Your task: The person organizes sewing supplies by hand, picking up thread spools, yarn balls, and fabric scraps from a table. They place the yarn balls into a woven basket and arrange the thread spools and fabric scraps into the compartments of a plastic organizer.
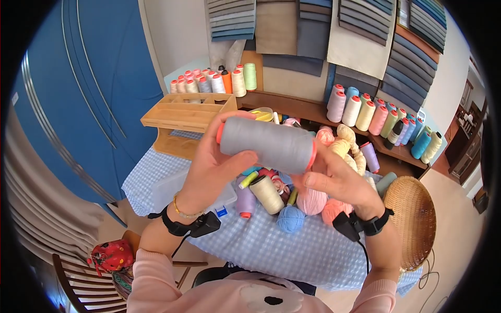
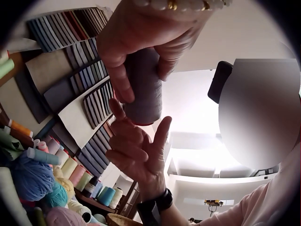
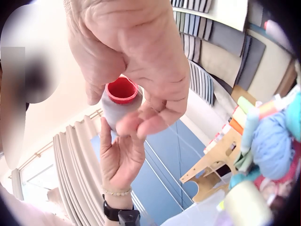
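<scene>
My left hand [image 1: 211, 156] grips a large cone of grey thread [image 1: 266, 143], thumb on the near side and fingers behind. The cone lies nearly level above the table, and its hollow red end [image 3: 122, 92] faces my right hand [image 1: 347, 180]. That hand is beside this end with thumb and index finger spread and the other fingers bent, as the left wrist view shows. A thin pale strand [image 3: 186, 141] trails past the right fingers; I cannot tell if they hold it. Below are a cream thread cone [image 1: 267, 194], a lilac cone [image 1: 245, 201] and a blue yarn ball [image 1: 290, 219].
A checked cloth [image 1: 250, 250] covers the table. Pink yarn balls [image 1: 312, 202] lie among other yarn. A wooden organiser [image 1: 182, 112] and clear plastic box [image 1: 169, 188] stand left, a wicker basket [image 1: 412, 224] right. Thread cones line the back shelf [image 1: 292, 107] beneath fabric samples.
</scene>
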Motion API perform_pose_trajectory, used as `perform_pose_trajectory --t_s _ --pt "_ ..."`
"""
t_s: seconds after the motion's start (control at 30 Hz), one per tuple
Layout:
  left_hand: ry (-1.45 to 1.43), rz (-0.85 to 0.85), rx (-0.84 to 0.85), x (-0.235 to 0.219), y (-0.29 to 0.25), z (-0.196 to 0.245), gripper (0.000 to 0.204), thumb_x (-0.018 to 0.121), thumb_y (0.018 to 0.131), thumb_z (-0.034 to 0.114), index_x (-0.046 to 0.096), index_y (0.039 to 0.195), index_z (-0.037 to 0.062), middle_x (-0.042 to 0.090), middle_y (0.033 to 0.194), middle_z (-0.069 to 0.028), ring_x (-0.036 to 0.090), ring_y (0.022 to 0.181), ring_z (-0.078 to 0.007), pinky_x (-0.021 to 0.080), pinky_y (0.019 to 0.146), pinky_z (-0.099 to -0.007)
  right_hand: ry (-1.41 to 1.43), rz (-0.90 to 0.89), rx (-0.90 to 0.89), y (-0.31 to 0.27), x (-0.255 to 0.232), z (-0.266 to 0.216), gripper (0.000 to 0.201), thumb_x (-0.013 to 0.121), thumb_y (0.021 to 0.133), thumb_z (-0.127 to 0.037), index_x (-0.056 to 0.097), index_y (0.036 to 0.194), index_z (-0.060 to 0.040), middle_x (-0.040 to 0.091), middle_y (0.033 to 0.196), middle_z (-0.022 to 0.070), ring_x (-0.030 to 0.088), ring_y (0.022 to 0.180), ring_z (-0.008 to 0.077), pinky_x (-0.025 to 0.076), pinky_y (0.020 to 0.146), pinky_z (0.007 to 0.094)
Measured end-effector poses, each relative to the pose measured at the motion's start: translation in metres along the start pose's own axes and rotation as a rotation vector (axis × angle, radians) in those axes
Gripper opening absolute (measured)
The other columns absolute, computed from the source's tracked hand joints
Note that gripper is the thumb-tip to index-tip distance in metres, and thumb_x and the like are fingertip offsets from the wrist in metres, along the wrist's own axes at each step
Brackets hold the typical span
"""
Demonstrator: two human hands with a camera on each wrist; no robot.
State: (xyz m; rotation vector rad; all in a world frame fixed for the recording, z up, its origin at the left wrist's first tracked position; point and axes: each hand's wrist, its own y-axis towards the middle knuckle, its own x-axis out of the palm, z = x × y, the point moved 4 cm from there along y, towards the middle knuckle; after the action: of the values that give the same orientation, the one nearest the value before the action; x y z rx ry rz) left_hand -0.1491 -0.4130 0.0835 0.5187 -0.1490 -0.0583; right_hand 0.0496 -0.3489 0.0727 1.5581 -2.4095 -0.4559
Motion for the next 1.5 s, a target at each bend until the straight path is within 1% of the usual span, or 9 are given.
perform_pose_trajectory --t_s 0.1,0.2,0.5,0.77,0.97,1.03,1.17,1.33,1.5 --pt "-0.119 0.039 -0.055 -0.005 -0.013 0.001 0.053 0.067 0.090 0.004 0.044 0.138 0.0054 0.052 0.130 -0.0096 0.055 0.120 -0.0201 0.055 0.095 -0.0420 -0.083 0.058 0.149 -0.020 0.009 0.008 0.040 0.055 0.104 -0.028 0.051 0.131 0.0003 0.059 0.102 0.0031 0.055 0.089 0.0069 0.045 0.076 0.0229" --pt "-0.110 0.104 0.022 -0.009 -0.023 -0.009 0.054 0.062 0.094 0.012 0.039 0.142 0.0045 0.058 0.129 -0.0120 0.060 0.121 -0.0247 0.056 0.094 -0.0446 -0.219 0.213 0.136 -0.034 0.022 -0.001 0.032 0.041 0.109 -0.026 0.060 0.098 -0.0020 0.037 0.067 -0.0075 0.030 0.057 0.0023 0.023 0.052 0.0202" --pt "0.071 -0.043 0.029 -0.006 -0.047 -0.037 0.059 0.068 0.082 -0.007 0.043 0.134 0.0075 0.051 0.143 -0.0210 0.052 0.132 -0.0255 0.046 0.106 -0.0388 -0.239 0.453 -0.054 -0.062 -0.001 -0.013 0.034 0.041 0.109 -0.027 0.057 0.093 -0.0015 0.034 0.063 -0.0069 0.026 0.054 0.0019 0.020 0.050 0.0203" --pt "0.016 -0.034 -0.065 -0.002 -0.046 -0.060 0.062 0.074 0.081 -0.002 0.044 0.134 0.0070 0.055 0.138 -0.0178 0.052 0.130 -0.0236 0.044 0.107 -0.0379 -0.422 0.519 -0.065 -0.062 0.014 -0.026 0.033 0.042 0.109 -0.026 0.057 0.093 -0.0008 0.039 0.065 -0.0054 0.028 0.054 0.0019 0.021 0.051 0.0208" --pt "-0.017 -0.257 -0.223 0.008 -0.049 -0.079 0.063 0.079 0.079 0.002 0.045 0.132 0.0066 0.057 0.135 -0.0178 0.053 0.129 -0.0243 0.043 0.106 -0.0384 -0.425 0.513 -0.050 -0.047 -0.001 -0.012 0.033 0.042 0.108 -0.026 0.057 0.093 -0.0013 0.038 0.067 -0.0058 0.028 0.055 0.0019 0.021 0.051 0.0207" --pt "-0.122 -0.420 -0.150 0.014 -0.051 -0.081 0.060 0.077 0.081 0.002 0.047 0.133 0.0081 0.052 0.130 -0.0063 0.051 0.124 -0.0176 0.047 0.100 -0.0346 -0.355 0.471 -0.024 -0.043 -0.014 0.004 0.032 0.043 0.108 -0.026 0.058 0.094 -0.0014 0.038 0.068 -0.0061 0.028 0.056 0.0018 0.021 0.051 0.0209" --pt "-0.174 -0.375 -0.113 0.013 -0.049 -0.080 0.064 0.078 0.080 0.002 0.045 0.135 0.0086 0.054 0.128 -0.0062 0.053 0.122 -0.0176 0.048 0.098 -0.0340 -0.292 0.456 0.149 -0.043 -0.025 0.043 0.031 0.046 0.108 -0.027 0.060 0.092 -0.0039 0.040 0.071 -0.0069 0.031 0.061 0.0016 0.023 0.055 0.0196" --pt "-0.513 0.050 -0.182 0.009 -0.040 -0.077 0.060 0.075 0.084 0.002 0.044 0.135 0.0075 0.056 0.123 -0.0074 0.057 0.116 -0.0174 0.052 0.096 -0.0347 -0.349 0.446 0.257 -0.050 0.001 0.074 0.022 0.053 0.104 -0.024 0.062 0.099 -0.0041 0.053 0.077 -0.0008 0.049 0.067 0.0087 0.038 0.058 0.0276" --pt "-0.252 0.141 -0.136 0.006 -0.036 -0.082 0.056 0.072 0.085 -0.001 0.043 0.134 0.0063 0.055 0.129 -0.0099 0.055 0.119 -0.0178 0.049 0.101 -0.0354 -1.275 0.121 -0.028 -0.036 0.041 0.031 0.007 0.064 0.089 -0.009 0.060 0.088 -0.0037 0.059 0.073 0.0128 0.059 0.066 0.0292 0.042 0.059 0.0374"
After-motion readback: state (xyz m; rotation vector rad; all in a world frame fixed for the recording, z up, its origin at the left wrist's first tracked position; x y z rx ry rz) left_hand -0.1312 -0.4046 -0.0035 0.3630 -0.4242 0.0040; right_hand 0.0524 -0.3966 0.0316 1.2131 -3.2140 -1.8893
